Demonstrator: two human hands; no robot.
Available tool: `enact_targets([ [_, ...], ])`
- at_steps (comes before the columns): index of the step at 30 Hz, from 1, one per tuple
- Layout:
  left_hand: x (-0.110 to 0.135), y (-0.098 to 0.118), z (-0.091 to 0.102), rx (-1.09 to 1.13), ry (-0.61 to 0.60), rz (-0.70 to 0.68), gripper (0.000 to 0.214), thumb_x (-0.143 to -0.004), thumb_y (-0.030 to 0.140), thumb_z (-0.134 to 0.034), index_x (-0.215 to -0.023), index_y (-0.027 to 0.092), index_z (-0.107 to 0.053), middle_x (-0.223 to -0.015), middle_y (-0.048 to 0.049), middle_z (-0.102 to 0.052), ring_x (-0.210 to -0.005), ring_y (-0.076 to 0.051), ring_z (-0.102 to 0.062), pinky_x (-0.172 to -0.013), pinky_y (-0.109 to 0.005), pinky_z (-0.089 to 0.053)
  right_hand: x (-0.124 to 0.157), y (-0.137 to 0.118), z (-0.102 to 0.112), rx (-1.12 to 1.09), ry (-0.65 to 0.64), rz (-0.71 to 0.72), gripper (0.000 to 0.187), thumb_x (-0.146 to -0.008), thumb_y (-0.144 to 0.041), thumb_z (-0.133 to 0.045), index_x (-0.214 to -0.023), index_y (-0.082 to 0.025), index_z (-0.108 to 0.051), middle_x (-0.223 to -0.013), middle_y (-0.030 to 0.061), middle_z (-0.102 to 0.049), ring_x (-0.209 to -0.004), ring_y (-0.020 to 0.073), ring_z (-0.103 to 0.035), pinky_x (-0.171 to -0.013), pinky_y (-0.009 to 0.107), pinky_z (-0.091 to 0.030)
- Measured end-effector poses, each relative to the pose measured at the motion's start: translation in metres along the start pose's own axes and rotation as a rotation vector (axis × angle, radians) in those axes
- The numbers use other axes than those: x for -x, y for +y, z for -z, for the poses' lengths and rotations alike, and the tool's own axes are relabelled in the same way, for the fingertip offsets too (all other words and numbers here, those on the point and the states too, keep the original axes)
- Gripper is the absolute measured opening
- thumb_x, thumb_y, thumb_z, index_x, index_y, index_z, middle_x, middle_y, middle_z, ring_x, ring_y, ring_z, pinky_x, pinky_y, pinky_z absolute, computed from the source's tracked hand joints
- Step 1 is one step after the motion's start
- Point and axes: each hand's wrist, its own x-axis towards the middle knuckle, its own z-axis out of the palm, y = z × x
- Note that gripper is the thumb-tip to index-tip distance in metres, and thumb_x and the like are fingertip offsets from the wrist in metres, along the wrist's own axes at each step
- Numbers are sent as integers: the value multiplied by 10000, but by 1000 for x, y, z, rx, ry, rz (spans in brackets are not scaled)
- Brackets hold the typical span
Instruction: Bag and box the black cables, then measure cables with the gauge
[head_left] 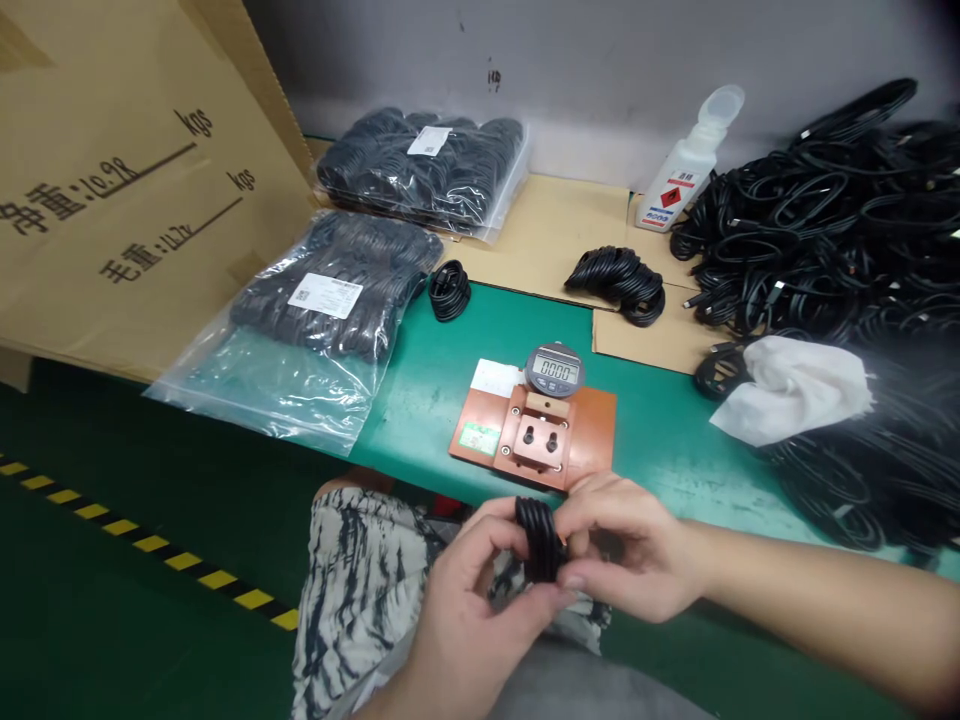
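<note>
A small coil of black cable (537,540) is held up over my lap, just off the table's front edge. My left hand (480,590) grips the coil's left side between thumb and fingers. On its right side, my right hand (626,545) pinches the coil; part of it is hidden behind those fingertips. Just beyond my hands, a digital dial gauge (555,370) reading 00.00 is mounted on a copper-coloured metal fixture (589,430). One loose cable coil (449,291) lies left of the gauge, and a row of several coils (619,283) lies behind it to the right.
Clear bags of coiled cables (330,300) lie at the left, beside a big cardboard box (135,180). A large heap of black cables (840,220) fills the right side, with a white cloth (799,388) on it. A white bottle (679,175) stands at the back.
</note>
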Motion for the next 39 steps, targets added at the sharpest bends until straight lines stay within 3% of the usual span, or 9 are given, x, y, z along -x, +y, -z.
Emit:
enact_targets([
  [5,1,-4,-6,26,130,37,559,-732,134,-805,-1166,296,-493,-1065,-16,-689,-944,-156,-711,-825,-228,-587,0,-1,0,-5,7,-15,66,-848,-172,-660,-895,-133,-636,-573,-30,-533,-456,81,-476,-476,200,-378],
  [8,2,-6,-6,-64,87,-23,630,-783,97,-731,-1304,328,-462,-1109,-24,-682,-962,-148,-723,-837,-203,-588,0,-2,-1,3,24,-51,69,-837,-147,-626,-903,-132,-626,-572,-37,-529,-443,72,-457,-461,186,-370],
  [11,4,-10,-5,-177,79,-180,541,-792,76,-699,-1226,340,-513,-1052,6,-662,-898,-124,-722,-808,-175,-587,-2,-5,-3,31,24,-103,67,-825,-120,-581,-884,-152,-583,-571,-50,-515,-442,69,-446,-449,175,-364],
  [16,6,-21,0,-356,155,-373,520,-814,88,-679,-1237,331,-497,-1123,-17,-587,-1008,-142,-671,-894,-209,-559,-2,-10,-6,-1,63,-148,171,-805,-88,-594,-848,-203,-475,-590,-69,-509,-441,62,-459,-417,153,-347],
  [18,6,-23,2,-381,137,-377,519,-829,95,-673,-1252,327,-483,-1115,-22,-582,-997,-141,-667,-887,-209,-557,-1,-9,-7,18,99,-121,196,-815,-77,-612,-872,-209,-477,-611,-69,-501,-447,65,-456,-414,159,-344],
  [24,7,-20,4,-355,78,-310,495,-846,148,-684,-1249,329,-459,-1125,-30,-522,-963,-154,-659,-842,-235,-567,6,1,-8,230,99,182,181,-847,-42,-559,-964,-173,-601,-577,-33,-538,-453,106,-431,-468,265,-308],
  [30,2,-23,8,-392,85,-399,514,-841,121,-687,-1264,291,-449,-1170,-52,-452,-1039,-172,-565,-974,-308,-494,6,1,-7,562,8,220,248,-913,-92,-501,-1127,-87,-626,-561,-21,-532,-456,140,-456,-457,299,-259],
  [33,-7,-25,12,-363,69,-426,530,-848,83,-665,-1279,285,-434,-1166,-51,-442,-1018,-163,-545,-961,-300,-484,6,-1,-5,715,-22,206,305,-926,-113,-487,-1206,-49,-592,-560,-22,-539,-444,146,-479,-444,309,-249],
  [39,-27,-21,20,-294,-49,-498,556,-827,39,-669,-1273,273,-432,-1114,-41,-464,-1022,-163,-524,-928,-263,-473,7,2,-5,755,-5,168,351,-953,-110,-462,-1293,-62,-530,-569,-30,-555,-449,150,-509,-432,307,-284],
])
